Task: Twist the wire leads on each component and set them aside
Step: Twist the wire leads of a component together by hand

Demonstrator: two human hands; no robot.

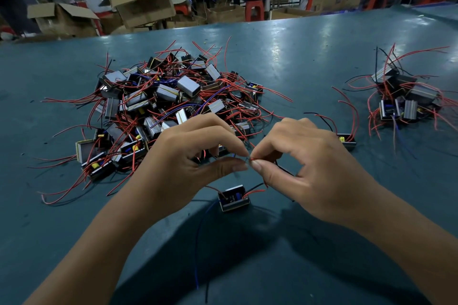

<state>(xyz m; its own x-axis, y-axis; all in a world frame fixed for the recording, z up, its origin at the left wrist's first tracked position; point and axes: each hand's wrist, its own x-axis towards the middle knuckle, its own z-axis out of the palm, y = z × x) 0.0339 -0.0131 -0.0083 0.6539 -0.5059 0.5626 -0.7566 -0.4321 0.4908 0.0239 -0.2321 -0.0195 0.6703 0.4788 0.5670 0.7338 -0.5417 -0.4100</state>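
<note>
Red lead (pixel 250 159) clamped between my left hand (pixel 188 156) and right hand (pixel 309 163) fingers for twisting, component (pixel 234 197) resting on worktop (pixel 309 62) just below them.

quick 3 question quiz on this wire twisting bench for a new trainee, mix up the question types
1. True or false: both hands pinch the end of a red lead between thumb and fingers.
2. Multiple choice: the component being worked on lies
A. on top of the big pile
B. on the table just below the hands
C. inside a cardboard box
3. Fill in: the small pile lies to the person's ____.

Key
1. True: left hand and right hand meet at the wire tip.
2. B, on the green table.
3. right; the big pile lies to the left.
</note>
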